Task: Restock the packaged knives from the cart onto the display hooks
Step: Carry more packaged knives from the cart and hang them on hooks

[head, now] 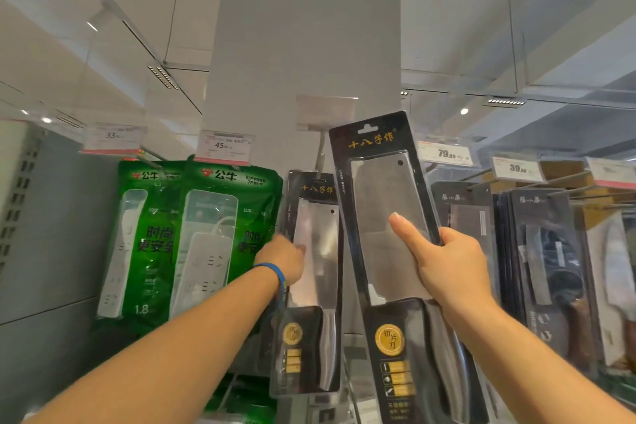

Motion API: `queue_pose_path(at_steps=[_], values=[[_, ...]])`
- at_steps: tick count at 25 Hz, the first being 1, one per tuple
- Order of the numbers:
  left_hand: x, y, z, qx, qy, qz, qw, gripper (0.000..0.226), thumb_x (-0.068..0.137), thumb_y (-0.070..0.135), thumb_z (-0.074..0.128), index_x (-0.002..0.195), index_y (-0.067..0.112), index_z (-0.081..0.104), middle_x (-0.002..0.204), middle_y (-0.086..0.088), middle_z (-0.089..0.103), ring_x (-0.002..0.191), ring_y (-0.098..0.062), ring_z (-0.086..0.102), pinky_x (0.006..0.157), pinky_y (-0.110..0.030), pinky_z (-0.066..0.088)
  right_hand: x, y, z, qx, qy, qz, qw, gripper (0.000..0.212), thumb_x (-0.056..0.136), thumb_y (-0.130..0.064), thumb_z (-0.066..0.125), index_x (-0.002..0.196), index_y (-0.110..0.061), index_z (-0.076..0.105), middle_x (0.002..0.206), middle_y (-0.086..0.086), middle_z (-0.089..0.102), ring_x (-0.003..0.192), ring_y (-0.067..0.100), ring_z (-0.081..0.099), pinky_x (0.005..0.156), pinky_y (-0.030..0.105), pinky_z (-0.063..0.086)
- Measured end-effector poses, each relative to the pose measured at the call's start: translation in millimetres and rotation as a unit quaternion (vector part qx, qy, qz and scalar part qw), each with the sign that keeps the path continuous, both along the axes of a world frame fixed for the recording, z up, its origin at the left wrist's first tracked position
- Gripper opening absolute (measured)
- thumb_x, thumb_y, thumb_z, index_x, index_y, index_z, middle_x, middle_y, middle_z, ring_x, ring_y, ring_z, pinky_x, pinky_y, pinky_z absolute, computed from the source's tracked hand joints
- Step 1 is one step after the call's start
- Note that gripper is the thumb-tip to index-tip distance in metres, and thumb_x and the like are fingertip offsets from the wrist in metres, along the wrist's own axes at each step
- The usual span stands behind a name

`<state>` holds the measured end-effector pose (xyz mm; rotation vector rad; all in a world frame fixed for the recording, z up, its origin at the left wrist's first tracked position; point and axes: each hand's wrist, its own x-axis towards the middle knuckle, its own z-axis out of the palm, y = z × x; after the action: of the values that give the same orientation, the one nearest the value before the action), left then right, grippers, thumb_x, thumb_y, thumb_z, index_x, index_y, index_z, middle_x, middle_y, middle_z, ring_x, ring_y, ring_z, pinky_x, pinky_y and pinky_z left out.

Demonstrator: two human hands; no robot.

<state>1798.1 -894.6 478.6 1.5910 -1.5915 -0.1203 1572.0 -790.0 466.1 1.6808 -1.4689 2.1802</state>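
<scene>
My right hand (451, 265) holds a knife pack (385, 189) just right of the hung knife pack (320, 251) that my left hand (284, 260) grips; I see power-strip bags (206, 234) left, other knife packs (540, 251) right

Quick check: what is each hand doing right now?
Left hand: pinches the left edge of the hanging knife package.
Right hand: grips the raised knife package, thumb on front.

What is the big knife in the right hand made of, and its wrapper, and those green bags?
The broad grey cleaver blade looks like brushed steel: dull, even shine. Its black backing seems printed card under clear plastic, which glints. The green pouches look like glossy plastic film, crinkled with highlights.
</scene>
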Motion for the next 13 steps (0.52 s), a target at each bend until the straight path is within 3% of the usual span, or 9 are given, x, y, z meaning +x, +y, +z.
queue_pose_path(at_steps=[2, 3, 4, 5, 6, 8, 11, 13], values=[[1.4, 18.9, 21.9, -0.129, 0.010, -0.016, 0.991, 0.068, 0.100, 0.046, 0.046, 0.150, 0.005, 0.027, 0.145, -0.020, 0.046, 0.129, -0.036, 0.048, 0.101, -0.038, 0.042, 0.3, -5.7, -1.6, 0.009, -0.002, 0.011, 1.000, 0.075, 0.063, -0.086, 0.068, 0.061, -0.013, 0.049, 0.052, -0.009, 0.035, 0.051, 0.021, 0.051, 0.054, 0.036, 0.040], [3.6, 29.5, 34.4, -0.197, 0.033, -0.039, 0.979, 0.074, 0.097, 0.050, 0.049, 0.153, 0.009, 0.023, 0.150, -0.018, 0.041, 0.134, -0.034, 0.043, 0.107, -0.039, 0.038, 1.9, -8.1, -1.7, 0.014, -0.006, 0.018, 1.000, 0.077, 0.064, -0.087, 0.067, 0.069, -0.011, 0.056, 0.063, 0.006, 0.056, 0.083, 0.031, 0.067, 0.058, 0.036, 0.043], [6.4, 40.7, 48.1, -0.271, 0.048, -0.059, 0.960, 0.079, 0.094, 0.053, 0.054, 0.155, 0.013, 0.021, 0.154, -0.013, 0.036, 0.138, -0.030, 0.039, 0.111, -0.040, 0.035, 3.1, -10.0, -1.8, 0.022, -0.009, 0.028, 0.999, 0.075, 0.064, -0.088, 0.066, 0.072, -0.014, 0.055, 0.112, -0.005, 0.043, 0.113, 0.029, 0.045, 0.064, 0.037, 0.043], [10.3, 50.9, 63.6, -0.339, 0.043, -0.073, 0.937, 0.083, 0.092, 0.055, 0.058, 0.155, 0.018, 0.020, 0.155, -0.008, 0.035, 0.139, -0.026, 0.039, 0.111, -0.040, 0.035, 5.0, -10.8, -1.5, 0.032, -0.012, 0.040, 0.999, 0.069, 0.062, -0.090, 0.065, 0.069, -0.025, 0.046, 0.080, -0.018, 0.023, 0.099, 0.014, 0.024, 0.070, 0.037, 0.041], [13.7, 60.5, 80.4, -0.399, 0.025, -0.082, 0.913, 0.085, 0.089, 0.054, 0.063, 0.155, 0.021, 0.020, 0.154, -0.005, 0.036, 0.137, -0.024, 0.041, 0.110, -0.040, 0.037, 6.5, -11.3, -0.9, 0.041, -0.010, 0.051, 0.998, 0.067, 0.061, -0.092, 0.064, 0.069, -0.033, 0.034, 0.070, -0.008, 0.036, 0.091, 0.015, 0.030, 0.073, 0.038, 0.039], [16.4, 76.1, 115.0, -0.468, -0.030, -0.091, 0.878, 0.085, 0.085, 0.050, 0.070, 0.153, 0.024, 0.026, 0.151, -0.002, 0.040, 0.133, -0.021, 0.045, 0.108, -0.039, 0.042, 8.8, -12.2, -0.5, 0.047, -0.008, 0.053, 0.997, 0.071, 0.060, -0.094, 0.063, 0.072, -0.036, 0.023, 0.074, -0.014, 0.028, 0.087, 0.018, 0.038, 0.074, 0.037, 0.037], [15.0, 87.7, 158.8, -0.412, -0.080, -0.112, 0.901, 0.085, 0.081, 0.044, 0.077, 0.151, 0.026, 0.032, 0.150, -0.001, 0.043, 0.129, -0.022, 0.049, 0.107, -0.039, 0.044, 10.1, -14.2, 0.1, 0.034, -0.019, 0.047, 0.998, 0.071, 0.061, -0.093, 0.063, 0.071, -0.036, 0.021, 0.074, -0.014, 0.028, 0.084, 0.017, 0.038, 0.071, 0.034, 0.034], [15.8, 86.1, 172.9, -0.366, -0.101, -0.106, 0.919, 0.073, 0.080, 0.041, 0.078, 0.143, 0.025, 0.045, 0.141, -0.001, 0.053, 0.121, -0.022, 0.055, 0.101, -0.034, 0.046, 11.4, -11.3, -1.2, 0.035, -0.020, 0.046, 0.998, 0.070, 0.061, -0.093, 0.062, 0.071, -0.036, 0.024, 0.073, -0.014, 0.030, 0.079, 0.016, 0.039, 0.068, 0.033, 0.035]])
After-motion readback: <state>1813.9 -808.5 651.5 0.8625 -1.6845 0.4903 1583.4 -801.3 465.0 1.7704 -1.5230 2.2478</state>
